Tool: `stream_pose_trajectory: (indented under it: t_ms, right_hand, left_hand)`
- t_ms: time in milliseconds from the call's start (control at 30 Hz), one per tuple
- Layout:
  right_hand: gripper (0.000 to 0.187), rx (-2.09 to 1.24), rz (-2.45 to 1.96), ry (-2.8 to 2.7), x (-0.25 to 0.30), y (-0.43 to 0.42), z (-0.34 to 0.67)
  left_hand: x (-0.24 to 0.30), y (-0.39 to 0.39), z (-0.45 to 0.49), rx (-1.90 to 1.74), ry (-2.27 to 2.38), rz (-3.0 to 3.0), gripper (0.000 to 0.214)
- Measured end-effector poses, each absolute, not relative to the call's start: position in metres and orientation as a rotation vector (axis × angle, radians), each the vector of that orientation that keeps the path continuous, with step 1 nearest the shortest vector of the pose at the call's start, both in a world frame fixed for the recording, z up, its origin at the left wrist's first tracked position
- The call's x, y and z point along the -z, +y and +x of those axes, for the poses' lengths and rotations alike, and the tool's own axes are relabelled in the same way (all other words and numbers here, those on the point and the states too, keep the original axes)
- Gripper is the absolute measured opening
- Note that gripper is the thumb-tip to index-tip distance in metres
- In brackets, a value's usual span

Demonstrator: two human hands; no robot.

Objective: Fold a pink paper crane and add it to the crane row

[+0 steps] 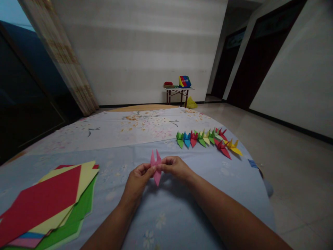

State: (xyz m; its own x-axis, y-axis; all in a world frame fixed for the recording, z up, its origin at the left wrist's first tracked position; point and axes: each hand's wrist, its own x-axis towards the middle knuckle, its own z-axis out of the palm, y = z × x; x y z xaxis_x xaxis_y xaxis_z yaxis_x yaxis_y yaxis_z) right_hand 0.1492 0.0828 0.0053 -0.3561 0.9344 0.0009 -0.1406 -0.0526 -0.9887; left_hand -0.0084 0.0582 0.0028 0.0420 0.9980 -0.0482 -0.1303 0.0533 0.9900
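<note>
A pink folded paper piece [156,177] with two narrow points upward and one broader point downward is held between my two hands, above the light blue tablecloth [125,211]. My left hand [140,177] pinches its left side with thumb and fingers closed. From the other side, my right hand [177,167] grips the paper near its middle, the thumb meeting the left thumb there. To the right beyond my hands, several folded paper cranes [194,139] in green, blue, red, pale and yellow stand in a row.
Coloured paper sheets [52,187] lie in a loose stack at the table's left. The round table's right edge has a blue patch [252,163]. Against the far wall, a small table [179,89] carries a colourful box [185,81], with a yellow bag [191,102] beside it.
</note>
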Motion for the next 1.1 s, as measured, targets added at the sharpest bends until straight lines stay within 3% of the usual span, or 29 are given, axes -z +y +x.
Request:
stream_pose_trajectory:
  t_ms: [200, 433, 1100]
  right_hand:
    - [0.033, -1.709, -0.862, -1.434, -0.002, 0.081, 0.147]
    - [0.035, -1.478, -0.971, -1.295, -0.006, 0.089, 0.154]
    - [0.024, -1.537, -0.9, -1.371, -0.007, 0.085, 0.154]
  left_hand:
    - [-0.002, 0.058, -0.006, -1.192, 1.014, 1.026, 0.032]
    - [-0.012, 0.051, -0.002, -1.131, 1.022, 0.917, 0.033]
    - [-0.011, 0.048, -0.001, -0.999, 1.011, 1.04, 0.028]
